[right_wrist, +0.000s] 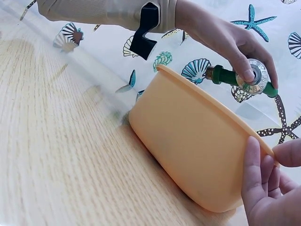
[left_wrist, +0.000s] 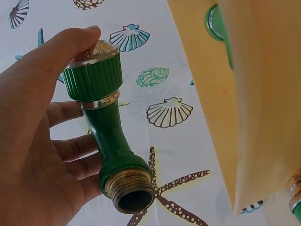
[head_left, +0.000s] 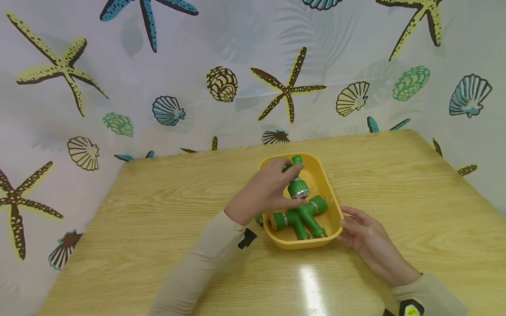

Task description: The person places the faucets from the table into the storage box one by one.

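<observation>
My left hand [head_left: 261, 191] grips a green hose fitting [head_left: 298, 188] above a yellow plastic tub [head_left: 335, 199]. In the left wrist view the fitting [left_wrist: 106, 127] shows a ribbed collar near the thumb and a threaded, hollow end pointing down; the fingers lie behind it. Lower in the tub rest more green hose fittings [head_left: 306, 215] with ribbed collars and brass-coloured ends. At the tub's near right corner, my right hand [head_left: 371, 245] pinches the rim between thumb and fingers, as the right wrist view shows at the tub wall [right_wrist: 188, 136].
A green piece [head_left: 259, 219] shows just outside the tub's left side, mostly hidden by the left wrist. The tub stands on a wood-grain table [head_left: 166, 210]. Behind the table hangs a white cloth [head_left: 245, 39] printed with starfish and shells.
</observation>
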Demonstrator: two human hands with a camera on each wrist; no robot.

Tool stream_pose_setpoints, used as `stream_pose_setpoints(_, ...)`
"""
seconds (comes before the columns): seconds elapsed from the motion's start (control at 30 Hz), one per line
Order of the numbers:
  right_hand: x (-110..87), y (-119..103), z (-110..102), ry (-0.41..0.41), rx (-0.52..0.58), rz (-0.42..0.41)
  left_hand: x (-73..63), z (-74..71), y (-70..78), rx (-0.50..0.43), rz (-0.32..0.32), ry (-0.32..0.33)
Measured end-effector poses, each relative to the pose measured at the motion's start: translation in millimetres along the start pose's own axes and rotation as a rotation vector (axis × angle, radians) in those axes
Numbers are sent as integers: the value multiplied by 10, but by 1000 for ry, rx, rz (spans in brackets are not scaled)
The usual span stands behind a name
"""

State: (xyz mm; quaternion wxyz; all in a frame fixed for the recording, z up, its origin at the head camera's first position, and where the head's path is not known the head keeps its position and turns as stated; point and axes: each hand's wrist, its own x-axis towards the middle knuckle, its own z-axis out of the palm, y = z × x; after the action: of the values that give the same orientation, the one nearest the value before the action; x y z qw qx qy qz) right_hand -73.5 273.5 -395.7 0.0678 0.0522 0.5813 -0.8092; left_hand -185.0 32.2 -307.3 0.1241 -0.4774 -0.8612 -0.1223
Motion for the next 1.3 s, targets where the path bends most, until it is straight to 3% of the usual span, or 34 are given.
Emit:
stream_pose_setpoints(0.23, 5, 6, -7, 14, 6, 2, 68, 72, 71, 0, 46, -42)
stream_pose_setpoints(0.53, -8, 26, -15, -3, 21, -8, 116, 157, 172, 50, 39, -268)
stream_pose_setpoints(0.7, -14, 18, -21, 10, 20, 5, 153, 226, 223, -14, 103, -361)
stream_pose_setpoints(0.8, -18, 13, -20, 17, 9, 15, 176, 274, 239, -40, 138, -387)
stream_pose_setpoints(1.0, -12, -6, -12, 21, -3, 29, 208, 342, 271, -40, 141, -433)
stream_pose_setpoints(1.3, -12, -42, -13, 18, -29, 32, 228, 375, 313, 15, 180, -441)
